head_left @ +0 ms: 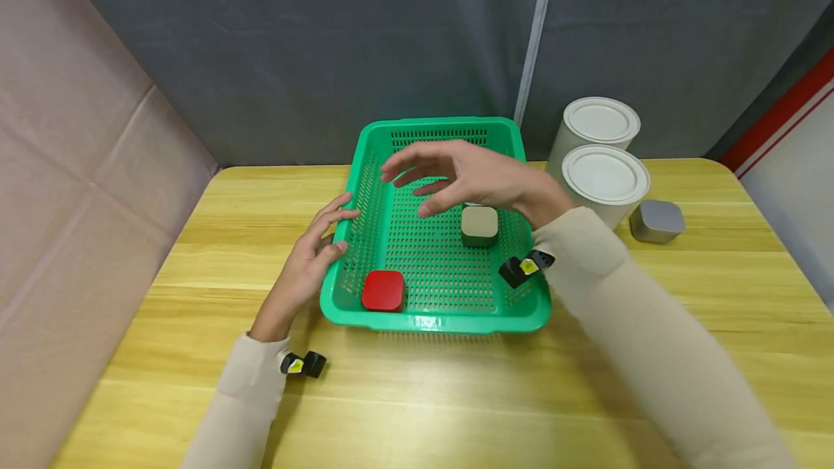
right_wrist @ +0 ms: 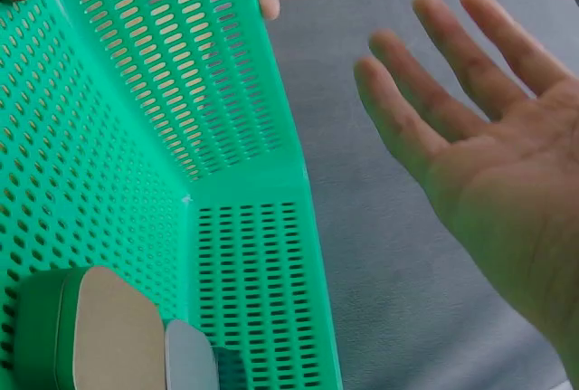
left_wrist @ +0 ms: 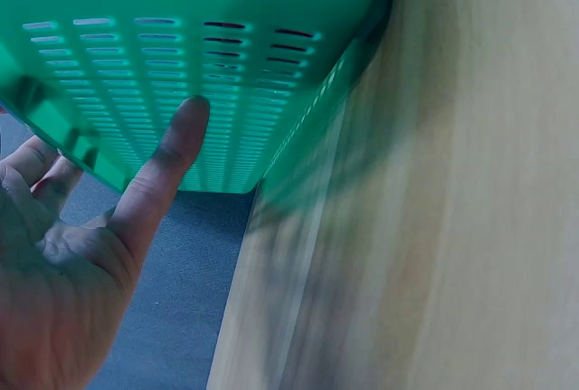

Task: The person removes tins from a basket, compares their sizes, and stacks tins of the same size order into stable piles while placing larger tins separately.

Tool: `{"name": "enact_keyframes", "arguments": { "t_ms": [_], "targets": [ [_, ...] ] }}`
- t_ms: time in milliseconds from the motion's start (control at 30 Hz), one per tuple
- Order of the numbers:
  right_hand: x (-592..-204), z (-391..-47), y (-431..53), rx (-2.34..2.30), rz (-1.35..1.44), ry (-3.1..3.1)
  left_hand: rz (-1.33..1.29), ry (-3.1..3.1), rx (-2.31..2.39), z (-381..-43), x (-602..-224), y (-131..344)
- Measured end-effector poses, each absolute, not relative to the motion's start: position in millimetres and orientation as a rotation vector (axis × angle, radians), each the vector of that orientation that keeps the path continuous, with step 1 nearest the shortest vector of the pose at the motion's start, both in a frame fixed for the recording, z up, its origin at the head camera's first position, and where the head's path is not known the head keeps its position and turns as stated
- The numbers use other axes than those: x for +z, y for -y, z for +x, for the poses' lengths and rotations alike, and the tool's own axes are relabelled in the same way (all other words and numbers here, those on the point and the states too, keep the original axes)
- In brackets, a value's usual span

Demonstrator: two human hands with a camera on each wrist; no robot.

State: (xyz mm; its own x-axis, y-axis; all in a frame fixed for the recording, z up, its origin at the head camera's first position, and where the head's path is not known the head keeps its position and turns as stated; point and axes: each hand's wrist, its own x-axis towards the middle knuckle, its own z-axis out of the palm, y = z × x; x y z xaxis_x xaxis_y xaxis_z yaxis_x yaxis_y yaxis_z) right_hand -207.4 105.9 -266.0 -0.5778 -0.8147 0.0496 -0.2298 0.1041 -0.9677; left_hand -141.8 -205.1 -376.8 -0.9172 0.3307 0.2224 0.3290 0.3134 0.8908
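Observation:
A green plastic basket (head_left: 435, 322) with slotted walls stands on the wooden table. At its left rim is my left hand (head_left: 306, 259), fingers stretched out to touch the edge. The left wrist view shows one straight finger (left_wrist: 167, 155) overlapping the slotted outer wall. My right hand (head_left: 476, 172) hovers over the basket, its fingers loosely bent and holding nothing. Inside, a red rounded-square tin (head_left: 383, 290) sits in the near left corner. A beige-lidded tin (head_left: 479, 226) stands toward the right, and a grey-lidded tin (right_wrist: 188, 358) beside it is mostly hidden by my hand in the head view.
Two white lidded canisters (head_left: 605, 174) stand to the right of the basket, one behind the other. A small grey tin (head_left: 658, 221) rests on the table (head_left: 417, 396) at their right. Dark grey fabric (head_left: 326, 42) hangs along the table's far edge.

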Motion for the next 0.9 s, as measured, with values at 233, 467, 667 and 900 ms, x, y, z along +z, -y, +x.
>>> {"name": "enact_keyframes", "arguments": {
  "t_ms": [233, 467, 667, 900],
  "targets": [
    [-284, -221, -93, -1.412, -1.003, -1.717, 0.631, -2.557, 1.709, -141, -376, 204],
    [-301, -226, -74, -1.285, -0.946, -1.669, 0.629, -2.567, 1.703, -140, -375, 205],
    [-312, -224, -55, -1.194, -0.912, -1.599, 0.654, -2.561, 1.713, -140, -375, 204],
    [-327, -219, -45, -1.079, -0.868, -1.636, 0.654, -2.566, 1.714, -139, -375, 202]
  ]
}}
